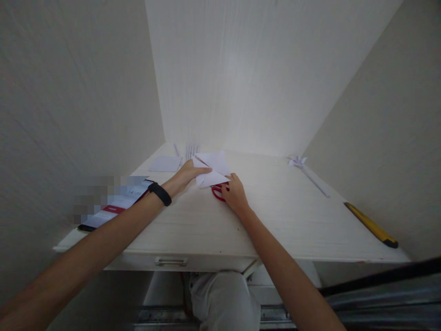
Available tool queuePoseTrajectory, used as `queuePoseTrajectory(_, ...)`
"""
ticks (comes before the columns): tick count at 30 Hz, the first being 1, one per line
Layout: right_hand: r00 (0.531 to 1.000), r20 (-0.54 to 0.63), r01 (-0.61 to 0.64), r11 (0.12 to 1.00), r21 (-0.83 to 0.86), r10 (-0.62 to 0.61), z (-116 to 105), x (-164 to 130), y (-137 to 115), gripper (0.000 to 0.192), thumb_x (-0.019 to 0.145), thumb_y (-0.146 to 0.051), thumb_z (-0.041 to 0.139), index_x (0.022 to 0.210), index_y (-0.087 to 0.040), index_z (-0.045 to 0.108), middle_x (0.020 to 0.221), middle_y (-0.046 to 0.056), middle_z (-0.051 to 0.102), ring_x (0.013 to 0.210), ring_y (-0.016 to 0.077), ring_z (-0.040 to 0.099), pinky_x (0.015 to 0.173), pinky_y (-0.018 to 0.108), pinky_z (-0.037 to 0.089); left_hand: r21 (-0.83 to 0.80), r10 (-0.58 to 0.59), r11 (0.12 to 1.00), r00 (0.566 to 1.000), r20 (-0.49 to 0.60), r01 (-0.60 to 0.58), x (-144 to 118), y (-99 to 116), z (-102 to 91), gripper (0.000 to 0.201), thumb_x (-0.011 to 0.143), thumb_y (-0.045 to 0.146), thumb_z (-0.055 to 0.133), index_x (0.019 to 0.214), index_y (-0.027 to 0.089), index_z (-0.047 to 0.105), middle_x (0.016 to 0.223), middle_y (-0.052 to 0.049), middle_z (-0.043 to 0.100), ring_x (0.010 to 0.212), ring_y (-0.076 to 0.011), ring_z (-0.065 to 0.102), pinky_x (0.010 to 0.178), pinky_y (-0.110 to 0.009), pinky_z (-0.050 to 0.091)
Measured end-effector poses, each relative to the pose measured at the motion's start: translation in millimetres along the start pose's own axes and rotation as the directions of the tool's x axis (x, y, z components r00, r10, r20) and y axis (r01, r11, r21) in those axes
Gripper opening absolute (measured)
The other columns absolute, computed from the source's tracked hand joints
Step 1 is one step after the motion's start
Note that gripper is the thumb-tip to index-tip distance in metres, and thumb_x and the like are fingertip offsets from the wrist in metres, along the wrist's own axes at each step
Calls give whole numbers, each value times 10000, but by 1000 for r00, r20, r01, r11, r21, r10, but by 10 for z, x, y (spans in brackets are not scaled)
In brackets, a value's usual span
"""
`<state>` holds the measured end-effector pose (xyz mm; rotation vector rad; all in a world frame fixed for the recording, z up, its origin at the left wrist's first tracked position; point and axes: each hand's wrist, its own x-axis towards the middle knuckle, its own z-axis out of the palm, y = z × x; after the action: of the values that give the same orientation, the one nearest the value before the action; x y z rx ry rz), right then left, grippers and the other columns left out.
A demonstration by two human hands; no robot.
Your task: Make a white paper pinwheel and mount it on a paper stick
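My left hand [189, 173] pinches a sheet of white paper [213, 177] above the desk, thumb on top and the other fingers beneath. A slanting gap runs in from the sheet's upper left. Close to the sheet's lower right corner, my right hand [236, 189] has its fingers at the red handles of a pair of scissors [218, 193]. The scissors' blades are mostly hidden by the paper. A black band [160, 194] sits on my left wrist.
Flat white paper [165, 164] and several thin paper strips [192, 151] lie at the back left. A lit screen device [120, 204] rests at the left. To the right are a white paper pinwheel on a stick [312, 179] and a yellow cutter knife [370, 225]. Walls enclose the desk [292, 230].
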<state>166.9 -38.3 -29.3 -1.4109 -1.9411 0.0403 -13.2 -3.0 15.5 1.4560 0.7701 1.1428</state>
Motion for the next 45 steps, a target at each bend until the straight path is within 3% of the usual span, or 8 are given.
queuePoseTrajectory(7, 988, -152, 5, 958, 287, 41, -68, 0, -41, 193, 723, -78, 361, 720, -197, 512, 809, 56, 571, 813, 172, 525, 777, 292, 425, 66, -12, 998, 999, -37, 14, -196, 23, -69, 470, 581, 291, 762, 1005, 108, 676, 1053, -154, 690, 929, -270, 642, 857, -403, 494)
queuePoseTrajectory(11, 996, -84, 33, 916, 400, 1, -103, -25, -112, 204, 763, -123, 340, 731, -196, 528, 775, 33, 577, 767, 154, 533, 749, 275, 418, 101, -96, 989, 993, -73, 104, -309, 21, -31, 456, 604, 323, 752, 1001, 111, 679, 1013, -155, 702, 843, -256, 657, 772, -389, 518)
queuePoseTrajectory(18, 992, 121, -53, 762, 646, -34, -130, -65, -187, 248, 871, -395, 441, 833, -182, 563, 764, 14, 593, 696, 124, 547, 691, 250, 429, 273, -22, 959, 985, -173, 70, -305, 4, -51, 395, 620, 372, 746, 919, 121, 693, 948, -129, 716, 846, -260, 648, 738, -360, 517)
queuePoseTrajectory(22, 986, 161, -71, 759, 648, -44, -110, -56, -160, 288, 851, -445, 479, 799, -179, 577, 689, -6, 563, 653, 116, 516, 677, 244, 427, 242, -76, 961, 970, -229, 132, -300, 21, -65, 430, 585, 381, 769, 906, 105, 695, 927, -133, 718, 793, -258, 651, 671, -340, 522)
queuePoseTrajectory(25, 979, 185, -71, 711, 700, -84, -88, -40, -127, 283, 850, -429, 476, 834, -184, 616, 769, 15, 602, 747, 140, 551, 738, 267, 448, 238, -91, 960, 967, -239, 149, -315, 46, -45, 429, 586, 379, 767, 910, 107, 694, 922, -125, 720, 764, -245, 649, 622, -317, 512)
queuePoseTrajectory(29, 974, 197, -86, 619, 780, -114, -79, -21, -107, 227, 823, -299, 471, 873, -196, 667, 871, 29, 653, 889, 171, 585, 864, 322, 449, 260, -75, 955, 966, -247, 141, -333, 73, -20, 413, 594, 371, 758, 900, 103, 690, 911, -124, 717, 730, -226, 638, 581, -291, 482)
queuePoseTrajectory(34, 960, 239, -122, 554, 823, -143, -61, -12, -124, 332, 738, -160, 459, 979, -214, 681, 912, 15, 680, 843, 155, 613, 861, 335, 469, 264, -67, 957, 974, -216, 125, -344, 69, -16, 408, 606, 381, 746, 896, 100, 687, 878, -114, 710, 704, -208, 625, 581, -288, 463)
queuePoseTrajectory(45, 958, 237, -88, 620, 780, -162, -81, -20, -161, 428, 759, -185, 542, 1183, -206, 594, 1065, 54, 671, 894, 170, 620, 820, 331, 495, 266, -43, 959, 975, -217, 101, -364, 90, 5, 372, 632, 358, 731, 894, 99, 676, 873, -102, 708, 703, -189, 620, 595, -282, 472)
